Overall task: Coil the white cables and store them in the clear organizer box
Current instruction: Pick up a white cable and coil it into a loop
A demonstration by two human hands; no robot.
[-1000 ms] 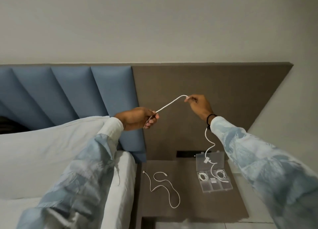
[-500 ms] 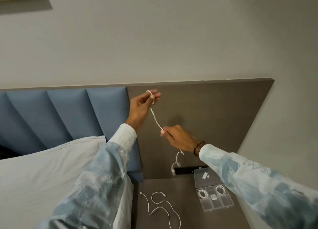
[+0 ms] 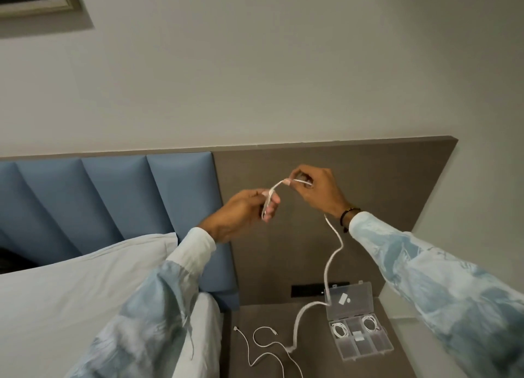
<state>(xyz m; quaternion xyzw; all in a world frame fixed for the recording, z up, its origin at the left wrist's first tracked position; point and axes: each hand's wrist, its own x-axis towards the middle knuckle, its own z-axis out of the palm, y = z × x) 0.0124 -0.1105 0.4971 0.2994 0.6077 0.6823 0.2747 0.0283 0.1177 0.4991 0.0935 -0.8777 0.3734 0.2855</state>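
The white cable (image 3: 331, 267) you are working is up in the air in front of the brown headboard panel (image 3: 368, 179), above the back of the table (image 3: 263, 315). Its short upper stretch runs roughly level between your two hands, sloping up a little toward your right. From your right hand (image 3: 317, 191) the rest hangs down in a loose wave, its long axis near vertical, then bends left across the table's back right part and ends close to the table's middle, where its tip lies just beside the loose cable.

Your left hand (image 3: 243, 216) has its fingers (image 3: 270, 207) closed on a folded bit of the cable. Your right hand pinches the cable between thumb and fingertips, palm turned away, with a dark band at the wrist.

The clear organizer box (image 3: 360, 340) sits open at the table's right edge, lid tilted back toward the headboard panel. Two coiled cables (image 3: 340, 329) lie in its back compartments, one left and one right; the front compartments look bare.

A second loose cable (image 3: 266, 346) sprawls uncoiled over the table's left and front part, one plug pointing toward the back left corner. A white pillow (image 3: 71, 287) and blue padded headboard (image 3: 113, 204) lie to your left.
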